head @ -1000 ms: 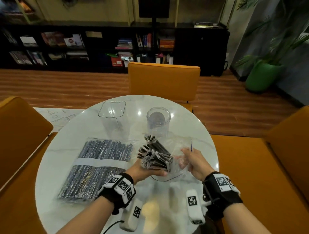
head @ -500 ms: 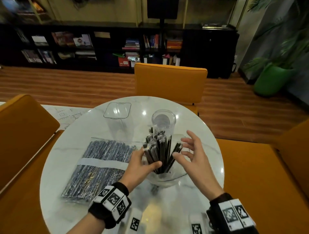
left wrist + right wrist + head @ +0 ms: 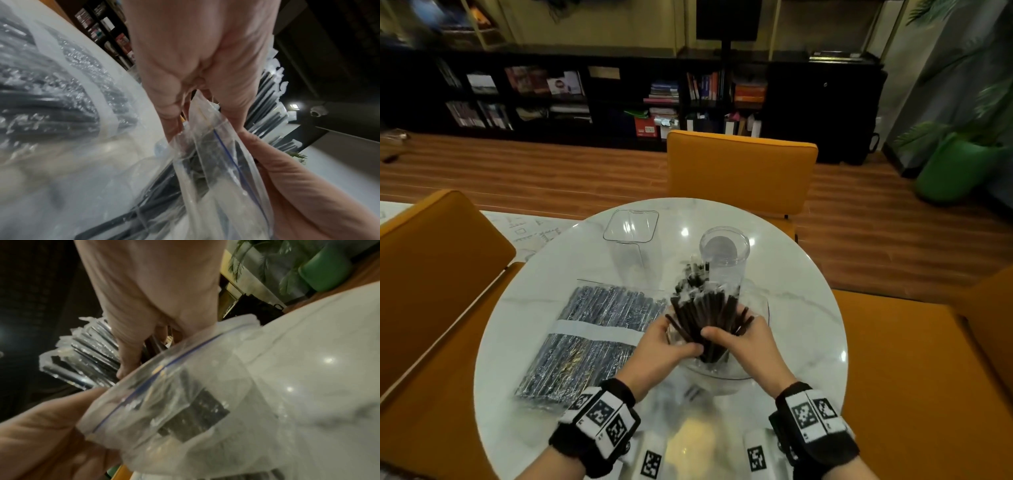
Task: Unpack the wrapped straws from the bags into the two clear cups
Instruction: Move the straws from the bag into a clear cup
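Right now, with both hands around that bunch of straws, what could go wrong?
The straws fan out loosely above the left hand and right hand, so a few might slip and scatter over the table. The open bag sits around their lower ends and may snag as they lift. The round cup stands just behind; the tips could tip it over.

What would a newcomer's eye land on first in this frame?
The fan of dark straws standing up at the table's centre, gripped by the left hand and right hand with the open bag slumped around them. Next, the full bag lying flat to the left, and the two empty clear cups behind.
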A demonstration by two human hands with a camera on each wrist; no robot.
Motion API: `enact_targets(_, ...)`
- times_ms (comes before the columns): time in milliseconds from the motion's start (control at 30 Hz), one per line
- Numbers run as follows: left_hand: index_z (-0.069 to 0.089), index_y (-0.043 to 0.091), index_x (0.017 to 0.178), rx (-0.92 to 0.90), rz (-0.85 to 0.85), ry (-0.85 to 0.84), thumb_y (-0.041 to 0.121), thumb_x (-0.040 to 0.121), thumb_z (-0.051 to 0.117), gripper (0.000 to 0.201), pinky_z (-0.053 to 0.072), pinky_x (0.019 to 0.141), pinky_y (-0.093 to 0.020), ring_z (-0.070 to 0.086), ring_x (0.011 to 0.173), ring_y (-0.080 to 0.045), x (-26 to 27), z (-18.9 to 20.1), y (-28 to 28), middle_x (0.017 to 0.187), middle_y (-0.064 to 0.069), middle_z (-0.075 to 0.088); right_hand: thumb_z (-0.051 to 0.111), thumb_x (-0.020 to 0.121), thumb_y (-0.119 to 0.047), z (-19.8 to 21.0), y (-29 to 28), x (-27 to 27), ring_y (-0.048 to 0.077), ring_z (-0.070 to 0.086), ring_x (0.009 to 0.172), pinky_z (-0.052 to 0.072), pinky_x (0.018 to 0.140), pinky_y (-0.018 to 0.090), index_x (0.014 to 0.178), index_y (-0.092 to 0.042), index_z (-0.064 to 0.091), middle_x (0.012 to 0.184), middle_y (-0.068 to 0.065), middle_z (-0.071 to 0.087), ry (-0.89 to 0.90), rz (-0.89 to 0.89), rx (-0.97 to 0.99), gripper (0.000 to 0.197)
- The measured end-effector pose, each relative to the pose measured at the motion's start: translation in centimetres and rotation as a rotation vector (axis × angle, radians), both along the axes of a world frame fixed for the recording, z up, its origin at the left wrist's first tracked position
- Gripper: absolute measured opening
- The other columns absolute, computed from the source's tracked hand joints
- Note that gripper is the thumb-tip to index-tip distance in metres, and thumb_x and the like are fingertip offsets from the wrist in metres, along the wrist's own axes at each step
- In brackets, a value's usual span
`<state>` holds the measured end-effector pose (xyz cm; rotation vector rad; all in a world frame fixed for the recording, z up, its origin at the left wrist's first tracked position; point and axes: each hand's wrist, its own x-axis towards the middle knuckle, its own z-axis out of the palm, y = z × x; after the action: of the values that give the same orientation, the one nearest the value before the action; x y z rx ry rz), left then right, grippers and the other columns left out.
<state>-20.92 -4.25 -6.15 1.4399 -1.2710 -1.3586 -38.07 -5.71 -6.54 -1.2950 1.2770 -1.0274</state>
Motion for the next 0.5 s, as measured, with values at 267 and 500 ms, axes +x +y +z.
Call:
enact_targets(267, 0.051, 0.040, 0.118, 0.099, -0.049, 0.015, 0.014, 0.062, 0.087, 0.072, 0.044, 0.104, -0.042, 0.061, 0.112, -0.015, 1.7, 0.7, -0.1, 0.121, 0.006, 0.063, 0.072, 0.086, -0.017, 1.6, -0.7, -1.3, 0.008, 0.070, 0.094, 0.054, 0.090, 0.030, 0.098, -0.019, 0.075, 0.095, -0.004, 0.076, -0.001, -0.164, -0.037, 0.012)
enact_targets(500, 0.035, 0.038, 0.139, 0.120, -0.105, 0.100, 0.005, 0.057, 0.088, 0.103, 0.054, 0.088, -0.029, 0.062, 0.109, -0.016, 2.1, 0.8, -0.8, 0.134, 0.011, 0.044, 0.068, 0.089, -0.014, 3.6, -2.1, -0.9, 0.013, 0.068, 0.083, 0.053, 0.080, 0.032, 0.087, -0.013, 0.071, 0.083, -0.002, 0.073, -0.024, -0.241, -0.113, 0.003)
